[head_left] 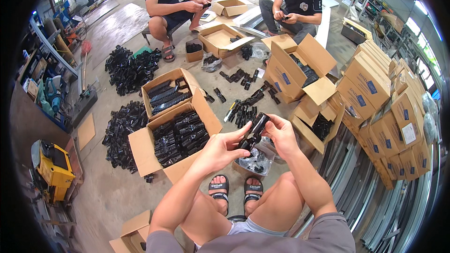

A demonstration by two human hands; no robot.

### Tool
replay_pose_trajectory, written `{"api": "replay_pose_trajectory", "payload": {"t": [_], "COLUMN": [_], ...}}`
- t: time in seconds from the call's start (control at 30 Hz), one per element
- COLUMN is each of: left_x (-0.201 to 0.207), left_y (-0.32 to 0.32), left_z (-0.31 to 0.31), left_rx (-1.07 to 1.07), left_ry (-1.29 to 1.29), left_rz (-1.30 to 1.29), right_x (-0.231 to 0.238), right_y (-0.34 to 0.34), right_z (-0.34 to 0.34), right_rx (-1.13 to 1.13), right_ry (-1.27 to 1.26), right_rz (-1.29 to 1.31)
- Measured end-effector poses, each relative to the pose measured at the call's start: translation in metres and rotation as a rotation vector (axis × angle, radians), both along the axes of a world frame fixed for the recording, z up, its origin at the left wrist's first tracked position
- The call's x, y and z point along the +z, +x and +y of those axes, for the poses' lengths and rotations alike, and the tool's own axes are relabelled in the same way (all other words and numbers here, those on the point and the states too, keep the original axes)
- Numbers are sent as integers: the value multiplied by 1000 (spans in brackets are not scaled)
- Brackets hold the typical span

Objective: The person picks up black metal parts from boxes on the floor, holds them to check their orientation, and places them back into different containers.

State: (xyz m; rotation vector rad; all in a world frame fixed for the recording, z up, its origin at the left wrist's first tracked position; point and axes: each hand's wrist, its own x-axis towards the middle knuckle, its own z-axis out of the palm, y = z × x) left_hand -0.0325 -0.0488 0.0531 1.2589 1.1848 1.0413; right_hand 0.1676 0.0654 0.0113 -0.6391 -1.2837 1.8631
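Between my two hands is a glossy black part (255, 131), tube-like at its upper end, held tilted above my lap. My left hand (219, 149) grips its lower end, thumb along the near side. The fingers of my right hand (282, 135) close on its upper end. Just below, a box with clear plastic bags (255, 161) of small dark pieces stands near my feet. Beyond my hands, several similar black parts (246, 112) lie on the floor next to a yellow-handled tool (229, 111). An open carton (180, 136) packed with black parts stands to the left.
Loose piles of black parts (124, 133) lie at the left. Open cartons (300, 72) and stacked closed cartons (363, 84) stand right, beside long metal profiles (356, 178). Two co-workers sit ahead, each handling a small dark piece. A yellow machine (55, 166) is at far left.
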Motion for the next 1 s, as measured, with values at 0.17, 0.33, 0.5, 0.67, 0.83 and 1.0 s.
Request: {"api": "replay_pose_trajectory", "payload": {"t": [0.17, 0.33, 0.5, 0.67, 0.83, 1.0], "left_x": [-2, -8, -14, 1, -2, -16], "left_y": [0, 1, 0, 2, 5, 6], "left_z": [0, 1, 2, 0, 2, 5], "left_rx": [2, 41, 44, 30, 23, 42], "left_ry": [-17, 56, 60, 12, 1, 44], "left_rz": [-14, 97, 64, 186, 269, 236], "right_x": [-3, 0, 0, -2, -2, 3], "right_y": [0, -1, -1, 1, -3, -6], "right_z": [1, 0, 0, 1, -1, -1], "right_rx": [-6, -26, -19, -32, -55, -87], "right_ry": [-1, 11, 23, 13, 41, 7], "right_rz": [-14, -10, -2, -22, -60, -131]}}
